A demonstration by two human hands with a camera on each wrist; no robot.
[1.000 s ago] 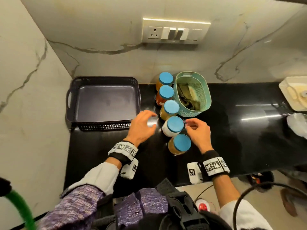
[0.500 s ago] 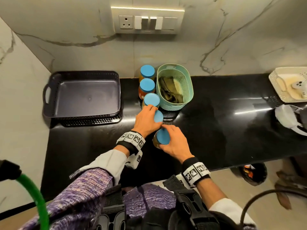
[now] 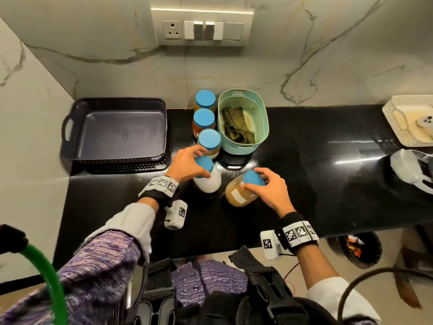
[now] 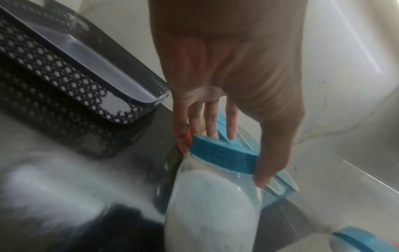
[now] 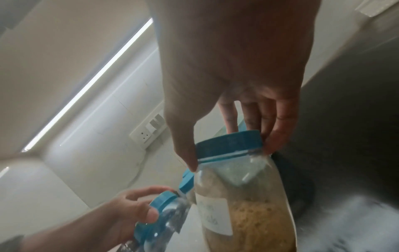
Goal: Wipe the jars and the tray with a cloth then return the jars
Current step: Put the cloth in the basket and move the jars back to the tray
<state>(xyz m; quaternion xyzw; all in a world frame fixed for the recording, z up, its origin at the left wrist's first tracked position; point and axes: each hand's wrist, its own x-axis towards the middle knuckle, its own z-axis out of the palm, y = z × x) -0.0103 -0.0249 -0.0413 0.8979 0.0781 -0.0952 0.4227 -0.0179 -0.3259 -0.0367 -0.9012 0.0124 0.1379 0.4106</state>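
My left hand (image 3: 187,165) grips the blue lid of a jar of white powder (image 3: 209,180), tilted above the black counter; the left wrist view shows the same white jar (image 4: 213,201) held by its lid. My right hand (image 3: 269,187) holds a jar of tan grain (image 3: 239,193) by its blue lid, also tilted, and the tan jar (image 5: 244,201) fills the right wrist view. Three more blue-lidded jars (image 3: 206,120) stand in a row beside a teal basket (image 3: 243,146) holding an olive cloth (image 3: 236,127). The dark tray (image 3: 114,132) sits bare at the left.
A white tray (image 3: 407,123) and a white object (image 3: 410,170) lie at the counter's right end. A marble wall with a switch panel (image 3: 201,28) stands behind. The counter's front edge runs just below my wrists.
Both hands have taken a jar by its lid and lifted it off the counter, tilting it. The right jar has moved right, away from the row.
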